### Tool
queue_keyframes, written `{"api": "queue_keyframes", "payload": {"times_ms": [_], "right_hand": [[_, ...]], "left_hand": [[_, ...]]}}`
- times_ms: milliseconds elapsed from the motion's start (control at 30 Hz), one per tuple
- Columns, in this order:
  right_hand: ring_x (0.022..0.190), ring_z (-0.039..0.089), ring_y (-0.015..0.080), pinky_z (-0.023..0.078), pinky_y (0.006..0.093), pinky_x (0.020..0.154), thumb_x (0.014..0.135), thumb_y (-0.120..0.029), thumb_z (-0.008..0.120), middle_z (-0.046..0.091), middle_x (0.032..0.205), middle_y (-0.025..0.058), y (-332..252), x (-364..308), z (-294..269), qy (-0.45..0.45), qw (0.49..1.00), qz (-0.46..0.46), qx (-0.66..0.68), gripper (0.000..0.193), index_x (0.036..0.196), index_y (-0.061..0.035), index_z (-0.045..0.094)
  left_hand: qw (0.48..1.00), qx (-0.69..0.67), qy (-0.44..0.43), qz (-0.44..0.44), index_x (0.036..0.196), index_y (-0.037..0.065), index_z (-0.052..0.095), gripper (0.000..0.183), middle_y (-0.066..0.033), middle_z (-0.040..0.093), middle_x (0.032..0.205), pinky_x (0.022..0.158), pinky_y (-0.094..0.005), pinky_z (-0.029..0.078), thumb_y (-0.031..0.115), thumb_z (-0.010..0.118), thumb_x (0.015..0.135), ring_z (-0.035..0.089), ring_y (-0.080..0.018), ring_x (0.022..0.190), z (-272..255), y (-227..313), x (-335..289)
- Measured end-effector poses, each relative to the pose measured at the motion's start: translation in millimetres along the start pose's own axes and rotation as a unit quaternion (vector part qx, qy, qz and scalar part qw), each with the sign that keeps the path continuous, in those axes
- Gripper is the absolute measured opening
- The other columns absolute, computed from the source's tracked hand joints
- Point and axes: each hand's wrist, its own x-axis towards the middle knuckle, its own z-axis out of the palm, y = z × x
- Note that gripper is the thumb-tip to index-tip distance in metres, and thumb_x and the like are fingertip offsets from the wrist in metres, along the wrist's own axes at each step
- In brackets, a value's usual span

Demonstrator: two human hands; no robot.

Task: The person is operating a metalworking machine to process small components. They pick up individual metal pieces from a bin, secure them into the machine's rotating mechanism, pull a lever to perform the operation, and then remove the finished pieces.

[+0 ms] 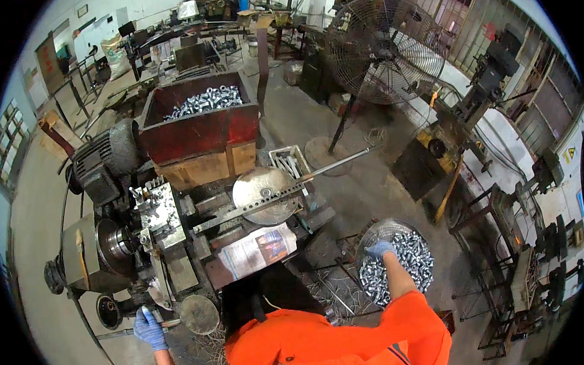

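Note:
My left hand (149, 329), in a blue glove, is closed round a metal rod (171, 323) at the lathe's lower front. On the right, my gloved right hand (380, 249) reaches into a round metal basket (385, 227) with its fingers drawn together. Many shiny short metal fittings (411, 255) fill the basket; whatever the fingers hold is too small to make out. The lathe chuck (117, 241) sits to the left, above my left hand. Beside it, the tool slide (161, 216) is strewn with metal chips.
A red bin (200, 135) of similar fittings stands behind the lathe. A long perforated bar (260, 205) crosses a round metal plate (247, 187), with newspaper (257, 251) nearer me. A large fan (385, 49) stands at the back; a drill press (487, 73) is on the right.

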Motion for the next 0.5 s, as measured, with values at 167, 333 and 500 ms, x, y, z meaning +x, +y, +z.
{"api": "queue_keyframes", "payload": {"times_ms": [167, 333, 500], "right_hand": [[0.107, 0.056, 0.0343, 0.043, 0.0385, 0.090, 0.073, -0.062, 0.054, 0.060, 0.111, 0.0188, 14, 6, -2, 0.036, 0.999, -0.007, 0.030, 0.066, 0.101, -0.0039, 0.065], [0.087, 0.063, 0.0251, 0.049, 0.0348, 0.075, 0.075, -0.042, 0.067, 0.067, 0.094, 0.0164, -14, -23, -36, 0.141, 0.961, -0.077, 0.226, 0.047, 0.092, 0.0015, 0.067], [0.077, 0.062, 0.0184, 0.047, 0.0302, 0.070, 0.079, -0.027, 0.069, 0.068, 0.078, 0.0100, -162, -178, -109, 0.152, 0.819, -0.391, 0.391, 0.029, 0.092, -0.0017, 0.069]], "left_hand": [[0.991, 0.077, -0.110, 0.017, 0.088, -0.001, 0.065, 0.033, -0.0173, 0.064, 0.073, 0.059, -0.0374, 0.045, 0.029, 0.050, 0.091, 0.059, -0.0270, 0.060, -10, 2, 10], [0.992, -0.111, -0.052, 0.006, 0.093, -0.004, 0.063, 0.028, -0.0113, 0.065, 0.077, 0.064, -0.0301, 0.046, 0.022, 0.052, 0.091, 0.056, -0.0146, 0.065, -41, 28, 34], [0.958, -0.273, -0.034, 0.087, 0.097, -0.003, 0.065, 0.031, -0.0033, 0.063, 0.073, 0.057, -0.0265, 0.045, 0.024, 0.052, 0.091, 0.053, -0.0108, 0.062, -48, 142, 50]]}}
